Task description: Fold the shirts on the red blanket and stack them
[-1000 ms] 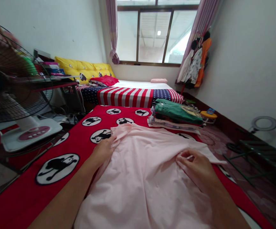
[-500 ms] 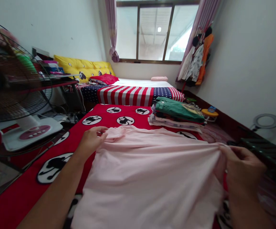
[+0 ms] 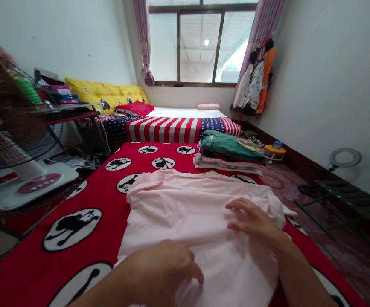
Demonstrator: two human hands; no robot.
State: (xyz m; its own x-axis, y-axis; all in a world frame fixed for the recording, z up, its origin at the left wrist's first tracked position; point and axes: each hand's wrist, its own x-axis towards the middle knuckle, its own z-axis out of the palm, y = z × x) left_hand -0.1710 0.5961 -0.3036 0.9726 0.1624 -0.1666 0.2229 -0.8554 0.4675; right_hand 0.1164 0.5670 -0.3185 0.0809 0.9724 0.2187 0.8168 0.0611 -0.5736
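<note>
A pale pink garment (image 3: 185, 204), looking like a shirt, lies spread with soft creases on a red blanket (image 3: 108, 230) patterned with black figures in white ovals. My right hand (image 3: 252, 221) rests over its right half, fingers apart and slightly bent, with no cloth gripped. Lower down, my left hand (image 3: 162, 270) is over the near part of the pink cloth. Its fingers bend downward, loosely apart, and some are hidden beneath the hand. Beyond the garment sits a stack of folded clothes (image 3: 231, 147), a green one on top.
On the left stands a fan (image 3: 15, 128) beside a small desk (image 3: 72, 108). A bed with a striped, starred cover (image 3: 165, 128) is under the window. To the right are a yellow stool (image 3: 274, 149), a ring light (image 3: 346, 157) and a dark green slatted bench (image 3: 354, 198).
Both hands have let go of the garment's far corners and come nearer, the right also moving inward. The raised cloth has settled flat on the blanket.
</note>
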